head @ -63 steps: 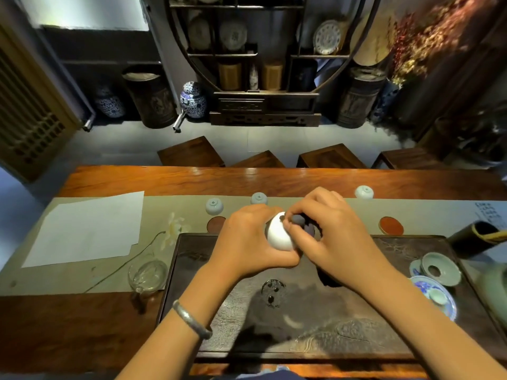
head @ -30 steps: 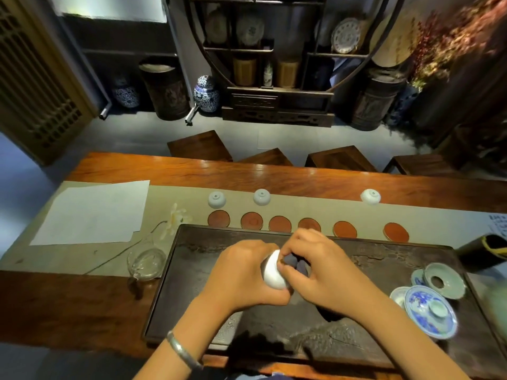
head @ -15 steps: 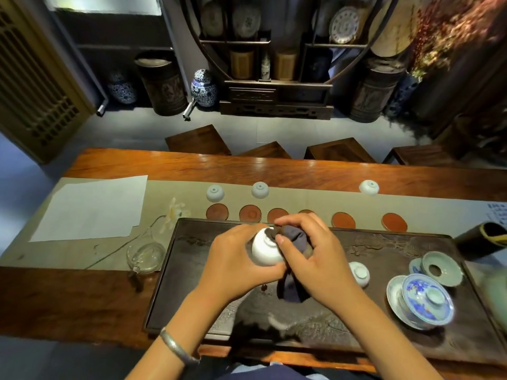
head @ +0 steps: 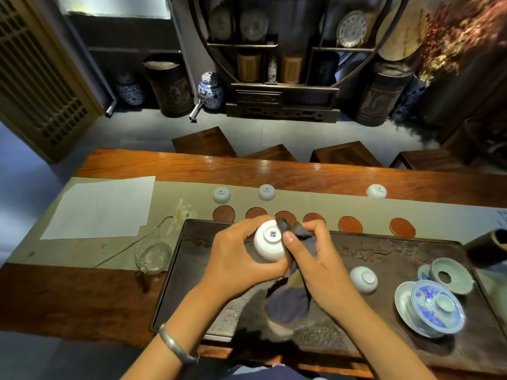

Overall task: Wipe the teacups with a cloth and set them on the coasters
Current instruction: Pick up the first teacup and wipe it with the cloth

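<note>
Small white porcelain teacup (head: 270, 240), foot up, sits over the far edge of the dark carved tea tray (head: 397, 250), left hand (head: 241, 259) curled round it, right hand (head: 315, 259) pinching the dark blue-grey cloth (head: 288, 300). Glazed and smooth: a slack grip could drop it onto the tray.

White teacup (head: 270, 245), dk blue cloth (head: 288, 303), red-brown coasters (head: 350, 224).

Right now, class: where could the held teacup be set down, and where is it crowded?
Free: all six coasters are bare, and the tea tray is open beyond the upturned cup. Crowded: the tray's right end, around the lidded bowl and strainer.
</note>
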